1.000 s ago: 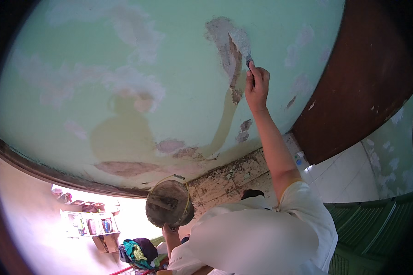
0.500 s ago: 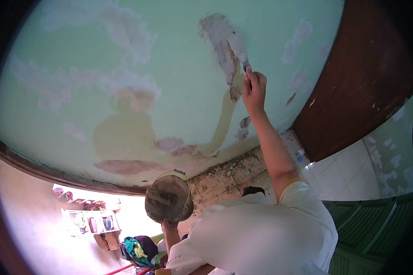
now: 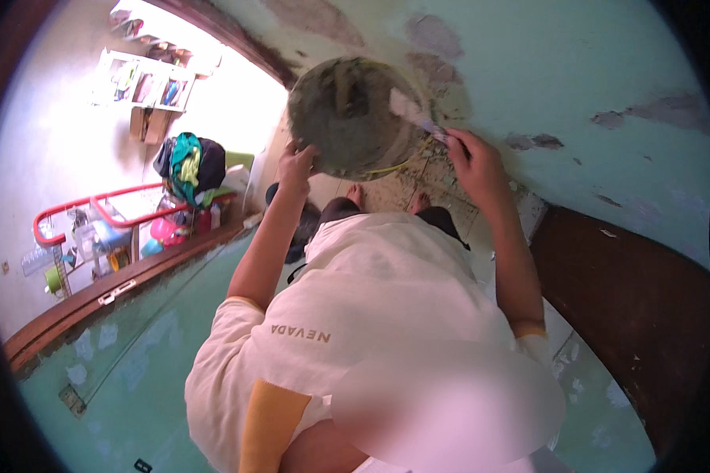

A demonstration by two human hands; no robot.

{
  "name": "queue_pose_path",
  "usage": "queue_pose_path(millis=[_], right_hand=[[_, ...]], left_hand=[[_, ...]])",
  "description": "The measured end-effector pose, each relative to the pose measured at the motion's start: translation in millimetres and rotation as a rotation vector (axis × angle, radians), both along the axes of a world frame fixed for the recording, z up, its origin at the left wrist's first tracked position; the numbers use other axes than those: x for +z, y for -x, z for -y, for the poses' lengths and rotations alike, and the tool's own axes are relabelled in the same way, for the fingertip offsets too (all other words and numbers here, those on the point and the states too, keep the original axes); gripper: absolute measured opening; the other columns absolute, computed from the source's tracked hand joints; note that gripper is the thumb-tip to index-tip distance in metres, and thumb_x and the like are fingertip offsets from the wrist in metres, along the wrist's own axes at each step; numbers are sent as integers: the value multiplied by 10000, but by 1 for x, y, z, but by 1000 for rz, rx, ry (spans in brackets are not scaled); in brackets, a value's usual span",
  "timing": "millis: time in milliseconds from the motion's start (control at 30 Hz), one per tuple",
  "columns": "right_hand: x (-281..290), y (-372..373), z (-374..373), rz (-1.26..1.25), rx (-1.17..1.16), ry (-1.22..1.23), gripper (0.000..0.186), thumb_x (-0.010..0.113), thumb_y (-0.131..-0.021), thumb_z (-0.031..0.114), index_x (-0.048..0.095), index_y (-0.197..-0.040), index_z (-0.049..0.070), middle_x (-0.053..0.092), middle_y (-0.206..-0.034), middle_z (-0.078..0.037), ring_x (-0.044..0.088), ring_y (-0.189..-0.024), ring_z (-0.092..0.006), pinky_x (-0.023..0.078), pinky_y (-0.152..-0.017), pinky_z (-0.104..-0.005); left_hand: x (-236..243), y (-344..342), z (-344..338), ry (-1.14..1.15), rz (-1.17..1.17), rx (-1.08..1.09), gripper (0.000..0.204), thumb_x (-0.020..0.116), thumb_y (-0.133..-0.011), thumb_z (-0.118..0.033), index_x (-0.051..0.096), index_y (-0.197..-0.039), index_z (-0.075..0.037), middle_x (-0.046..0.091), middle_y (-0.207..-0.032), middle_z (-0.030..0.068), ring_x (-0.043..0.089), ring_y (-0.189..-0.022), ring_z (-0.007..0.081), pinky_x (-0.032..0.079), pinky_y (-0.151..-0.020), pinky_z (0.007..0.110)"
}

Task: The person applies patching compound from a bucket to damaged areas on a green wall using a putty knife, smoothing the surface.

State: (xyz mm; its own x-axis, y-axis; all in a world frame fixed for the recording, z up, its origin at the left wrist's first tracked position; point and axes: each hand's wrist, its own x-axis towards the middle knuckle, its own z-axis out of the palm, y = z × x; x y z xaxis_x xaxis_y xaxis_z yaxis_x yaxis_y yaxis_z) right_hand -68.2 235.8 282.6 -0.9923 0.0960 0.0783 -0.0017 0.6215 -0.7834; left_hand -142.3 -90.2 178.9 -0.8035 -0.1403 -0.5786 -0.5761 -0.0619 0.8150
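Observation:
My left hand [image 3: 296, 164] grips the near left edge of a round, dirty bucket [image 3: 306, 96], with its thumb over the rim. Grey plaster-like mix [image 3: 333, 142] lies inside, and a thick lump or stick-shaped thing rises at the far side. On the bucket's right, my right hand [image 3: 475, 162] is closed round the handle of a putty knife [image 3: 418, 118]. Its pale, smeared blade reaches over the rim into the bucket's opening. A thin yellow bucket handle [image 3: 388, 169] hangs along the near right side.
A green wall [image 3: 544, 71] with grey patches stands ahead and right, beside a brown door [image 3: 631, 292]. My bare feet [image 3: 356, 194] are on a debris-strewn floor. To the left, a red-railed rack [image 3: 110, 201] holds household things, with clothes [image 3: 188, 165] piled at its end.
My view has swung down from the wall. My right hand has brought the putty knife from the wall patch down to the bucket, which my left hand still holds.

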Motion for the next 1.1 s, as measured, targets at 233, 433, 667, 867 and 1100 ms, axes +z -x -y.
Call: queue_pose_path(millis=[233, 433, 667, 867, 1100], right_hand=[[-98, 82, 71, 244, 332, -343, 198, 558, -865, 165, 675, -899, 8, 658, -839, -220, 653, -815, -383, 519, -709, -466], [-88, 69, 122, 149, 436, -493, 123, 597, -787, 110, 691, -786, 30, 656, -791, -214, 666, -767, -364, 537, -690, -463], [-111, 83, 111, 351, 431, -328, 178, 585, -822, 128, 714, -806, 6, 691, -887, -184, 682, -822, -319, 542, -688, -421], [-136, 121, 28, 699, 466, 172, 341, 639, -862, 307, 688, -961, -16, 695, -764, -96, 638, -623, -173, 493, -562, -331], [-100, 94, -30, 849, 176, 572, 254, 597, -924, 309, 671, -1017, 85, 609, -712, 23, 437, -538, -26, 327, -450, -202]], left_hand=[[21, -8, -30, -67, -58, -86, 419, 631, -817, -75, 533, -1214, 15, 636, -1005, 108, 647, -823, 192, 566, -715, 312], [23, -15, -47, -107, -93, -63, 311, 621, -799, -33, 587, -1107, -9, 649, -913, 48, 606, -741, 123, 498, -622, 260], [17, -15, -61, -7, -38, -102, 281, 626, -798, -44, 587, -1074, -3, 639, -888, 42, 598, -731, 122, 473, -594, 250], [18, -11, -64, 11, -22, -155, 358, 625, -803, -64, 557, -1150, -2, 642, -950, 73, 634, -794, 155, 529, -651, 277], [16, -11, -65, -46, 21, -103, 384, 621, -829, -89, 542, -1199, -21, 631, -994, 75, 637, -842, 181, 545, -678, 322]])
